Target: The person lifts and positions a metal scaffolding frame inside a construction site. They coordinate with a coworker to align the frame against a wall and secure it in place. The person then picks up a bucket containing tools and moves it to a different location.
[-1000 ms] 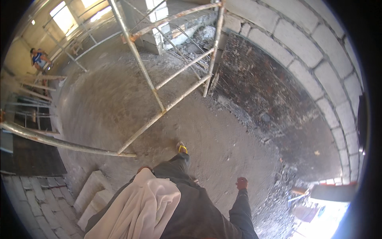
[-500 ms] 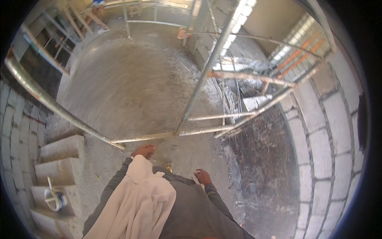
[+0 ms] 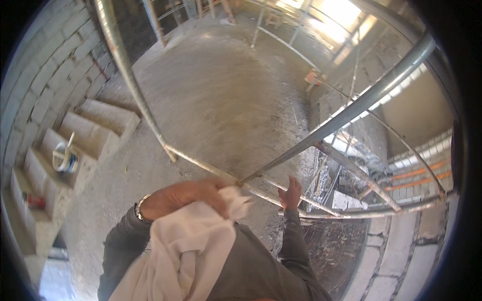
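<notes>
A beige cloth (image 3: 188,241) hangs down my front. My left hand (image 3: 203,194), with a metal-banded watch (image 3: 144,208) at its wrist, is closed on the upper end of this cloth, which bunches out past the fingers. My right hand (image 3: 290,194) is raised beside the lower bars of a metal scaffold frame (image 3: 346,116), fingers extended and nothing seen in them. Whether it touches the bar behind it I cannot tell.
Concrete steps (image 3: 95,116) along the left block wall (image 3: 45,75) carry a white bucket (image 3: 65,159) with a handle sticking out and a red object (image 3: 34,201). Scaffold pipes (image 3: 128,70) cross ahead over the concrete floor (image 3: 211,100). Another block wall (image 3: 396,246) stands at right.
My left hand has come up and taken hold of the cloth's upper end. My right hand has risen toward the scaffold bars. The view has turned to the right.
</notes>
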A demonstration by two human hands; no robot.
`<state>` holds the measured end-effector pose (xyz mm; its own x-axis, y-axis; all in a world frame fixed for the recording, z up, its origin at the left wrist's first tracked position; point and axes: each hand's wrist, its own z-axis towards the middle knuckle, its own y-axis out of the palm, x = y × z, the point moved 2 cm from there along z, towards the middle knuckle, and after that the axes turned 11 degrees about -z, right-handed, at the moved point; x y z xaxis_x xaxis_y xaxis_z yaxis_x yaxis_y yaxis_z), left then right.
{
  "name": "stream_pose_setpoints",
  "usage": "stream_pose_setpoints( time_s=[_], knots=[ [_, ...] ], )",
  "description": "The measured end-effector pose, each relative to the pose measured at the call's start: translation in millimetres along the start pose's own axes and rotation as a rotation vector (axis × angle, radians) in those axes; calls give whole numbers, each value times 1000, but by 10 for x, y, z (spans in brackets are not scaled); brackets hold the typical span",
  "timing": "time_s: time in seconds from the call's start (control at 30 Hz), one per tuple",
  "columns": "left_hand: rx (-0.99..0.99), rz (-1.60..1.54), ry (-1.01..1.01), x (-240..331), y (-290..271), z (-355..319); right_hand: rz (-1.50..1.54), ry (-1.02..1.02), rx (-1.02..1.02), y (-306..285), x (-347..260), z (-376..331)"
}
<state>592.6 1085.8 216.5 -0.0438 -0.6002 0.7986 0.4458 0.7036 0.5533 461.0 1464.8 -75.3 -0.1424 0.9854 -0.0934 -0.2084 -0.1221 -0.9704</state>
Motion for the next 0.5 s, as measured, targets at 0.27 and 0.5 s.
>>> stream_pose_setpoints(
  time_s=[0.27, 0.5],
  knots=[
    [-277, -382, 332, -174, 1520, 821, -110, -22, -534, 431, 217, 116],
    [-484, -34, 202, -694, 1539, 895, -175, -86, -265, 393, 151, 144]
  ],
)
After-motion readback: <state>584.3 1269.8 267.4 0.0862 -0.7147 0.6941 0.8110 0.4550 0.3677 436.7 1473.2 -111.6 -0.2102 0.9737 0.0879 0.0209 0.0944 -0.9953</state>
